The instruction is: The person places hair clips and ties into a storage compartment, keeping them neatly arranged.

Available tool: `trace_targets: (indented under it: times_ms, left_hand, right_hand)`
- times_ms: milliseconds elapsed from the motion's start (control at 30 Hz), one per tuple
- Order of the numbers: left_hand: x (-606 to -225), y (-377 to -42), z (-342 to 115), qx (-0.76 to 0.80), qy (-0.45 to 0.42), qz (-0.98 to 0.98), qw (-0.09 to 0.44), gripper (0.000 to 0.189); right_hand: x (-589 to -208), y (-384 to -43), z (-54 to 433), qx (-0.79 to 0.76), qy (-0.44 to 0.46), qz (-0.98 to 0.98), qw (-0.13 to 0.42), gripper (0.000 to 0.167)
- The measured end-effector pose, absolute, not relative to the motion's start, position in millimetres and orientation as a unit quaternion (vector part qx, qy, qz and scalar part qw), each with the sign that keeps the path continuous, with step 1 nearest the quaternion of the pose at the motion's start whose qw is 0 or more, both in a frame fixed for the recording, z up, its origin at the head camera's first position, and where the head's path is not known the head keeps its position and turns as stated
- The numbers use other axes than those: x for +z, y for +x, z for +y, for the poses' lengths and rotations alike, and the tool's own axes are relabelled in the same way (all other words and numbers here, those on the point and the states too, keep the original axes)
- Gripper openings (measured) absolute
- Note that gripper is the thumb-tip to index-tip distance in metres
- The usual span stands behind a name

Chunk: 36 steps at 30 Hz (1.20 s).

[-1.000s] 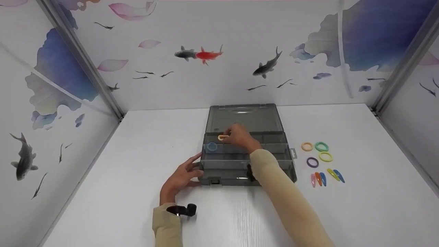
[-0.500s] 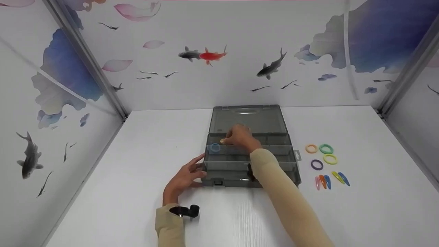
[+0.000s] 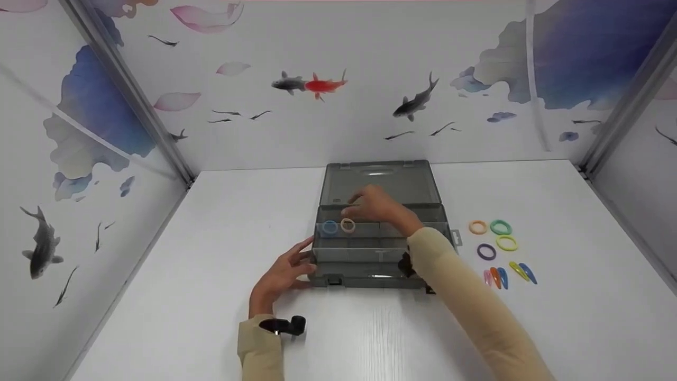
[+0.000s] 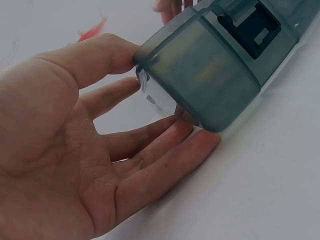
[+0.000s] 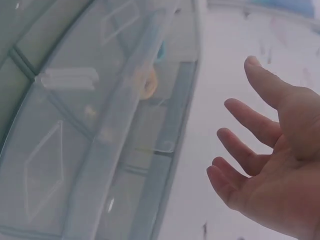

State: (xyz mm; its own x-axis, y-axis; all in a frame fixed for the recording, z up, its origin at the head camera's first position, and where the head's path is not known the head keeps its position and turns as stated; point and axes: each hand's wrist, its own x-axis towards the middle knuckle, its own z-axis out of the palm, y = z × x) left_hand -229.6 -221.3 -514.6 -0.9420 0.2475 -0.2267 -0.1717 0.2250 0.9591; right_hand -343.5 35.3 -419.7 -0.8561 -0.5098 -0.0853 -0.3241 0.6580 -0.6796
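A grey see-through compartment box (image 3: 370, 267) stands on the table with its lid (image 3: 381, 182) laid back. My left hand (image 3: 280, 275) rests at its left end, thumb and spread fingers touching the wall; in the left wrist view, the hand (image 4: 110, 135) has its thumb at the upper corner and fingers near the bottom edge. My right hand (image 3: 373, 203) is over the back compartments, holding nothing; in the right wrist view, the hand (image 5: 270, 150) shows loosely spread fingers. A blue hair tie (image 3: 330, 227) and a peach hair tie (image 3: 348, 225) lie side by side in the box.
Right of the box lie orange (image 3: 478, 227), green (image 3: 501, 227), yellow (image 3: 507, 243) and purple hair ties (image 3: 486, 252). Nearer me are several hair clips, among them an orange clip (image 3: 495, 278) and a yellow clip (image 3: 518, 271). A patterned wall (image 3: 359, 137) stands behind the table.
My right hand has let go of the peach hair tie, which now lies beside the blue one, and has lifted slightly up and back. The left hand stays at the box.
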Motion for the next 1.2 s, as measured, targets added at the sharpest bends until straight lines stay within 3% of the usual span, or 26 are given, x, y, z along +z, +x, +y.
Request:
trace_targets:
  times_ms: [133,400,667,1200]
  left_hand:
    - [-514,-228,-223,0.620,0.027,0.766,0.166,0.075]
    - [-510,-225,-230,0.610,0.022,0.776,0.160,0.074]
    - [-509,-226,-223,0.615,0.015,0.772,0.159,0.074]
    - [-515,-226,-221,0.616,0.017,0.772,0.157,0.073]
  right_hand:
    - [-414,-327,48,-0.366,-0.258,0.886,0.121,0.048]
    - [-412,-292,78,-0.435,-0.269,0.857,0.063,0.064]
    - [-422,-268,122,-0.455,-0.259,0.852,0.016,0.060]
    - [-424,-274,199,-0.474,-0.189,0.860,-0.019,0.055]
